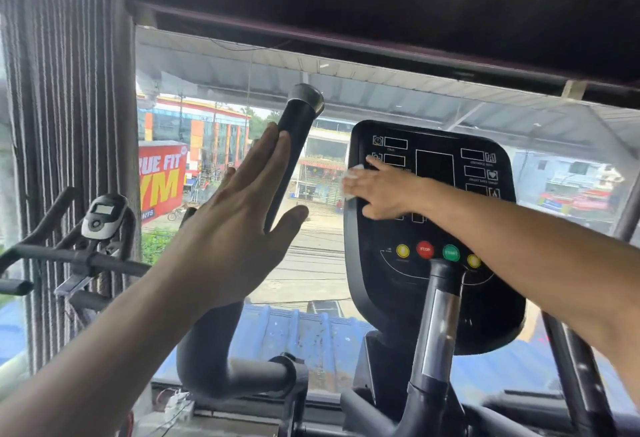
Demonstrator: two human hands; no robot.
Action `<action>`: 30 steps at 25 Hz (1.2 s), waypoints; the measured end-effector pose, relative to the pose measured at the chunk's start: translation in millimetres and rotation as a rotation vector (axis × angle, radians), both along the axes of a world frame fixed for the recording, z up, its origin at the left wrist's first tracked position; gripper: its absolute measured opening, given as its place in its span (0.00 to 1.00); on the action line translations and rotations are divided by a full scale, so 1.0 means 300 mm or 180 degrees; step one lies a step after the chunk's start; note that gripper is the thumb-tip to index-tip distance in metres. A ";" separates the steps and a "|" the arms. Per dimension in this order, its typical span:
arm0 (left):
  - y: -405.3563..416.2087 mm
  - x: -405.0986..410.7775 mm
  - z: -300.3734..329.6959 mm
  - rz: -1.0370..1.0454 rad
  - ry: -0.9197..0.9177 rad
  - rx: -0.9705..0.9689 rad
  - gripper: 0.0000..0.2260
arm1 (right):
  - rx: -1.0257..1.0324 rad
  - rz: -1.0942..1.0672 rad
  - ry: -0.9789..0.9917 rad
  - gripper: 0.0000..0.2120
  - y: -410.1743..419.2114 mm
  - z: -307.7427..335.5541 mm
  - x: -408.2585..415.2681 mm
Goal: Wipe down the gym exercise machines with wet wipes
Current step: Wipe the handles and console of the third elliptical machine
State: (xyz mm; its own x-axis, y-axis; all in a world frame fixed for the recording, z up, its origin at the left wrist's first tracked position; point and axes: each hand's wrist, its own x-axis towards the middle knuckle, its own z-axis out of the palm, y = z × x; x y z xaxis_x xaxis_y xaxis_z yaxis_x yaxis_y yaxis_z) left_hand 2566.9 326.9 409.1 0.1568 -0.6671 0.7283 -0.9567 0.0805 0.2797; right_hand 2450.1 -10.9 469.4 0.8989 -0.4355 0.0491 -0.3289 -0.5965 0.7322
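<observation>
The right hand (384,194) presses a white wet wipe (351,180) flat against the left part of the black console (433,228) of an exercise machine, its fingers straight and close together over the wipe, which peeks out beyond the fingertips. Below the hand sit a red STOP button (425,249), a green START button (451,253) and two yellow buttons beside them. The left hand (239,214) is raised with fingers straight and nearly together, thumb spread, just in front of the machine's upright black handlebar (294,149); whether it touches the bar is unclear. A central grip post (440,318) rises before the console's lower half. At left stands an exercise bike (100,218) beside a striped curtain (69,124), with a window (381,97) behind.
</observation>
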 end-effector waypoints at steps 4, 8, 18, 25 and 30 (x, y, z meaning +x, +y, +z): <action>0.008 -0.002 -0.001 -0.0014 0.0051 -0.0019 0.36 | 0.0250 0.0177 0.0907 0.37 0.127 -0.133 -0.088; 0.004 0.001 -0.002 -0.0080 0.0052 -0.0083 0.37 | 0.0317 0.0108 0.1227 0.37 0.168 -0.175 -0.116; 0.000 0.012 0.001 0.0057 0.0036 -0.0030 0.36 | 0.0174 -0.0319 -0.0304 0.37 -0.064 0.096 0.057; 0.000 0.006 0.002 0.0026 0.0033 0.0003 0.36 | 0.0037 -0.0140 0.0069 0.41 -0.018 0.014 0.020; -0.001 0.005 0.002 0.0018 0.0084 0.0009 0.37 | -0.0075 0.0401 0.0754 0.46 0.081 -0.185 -0.154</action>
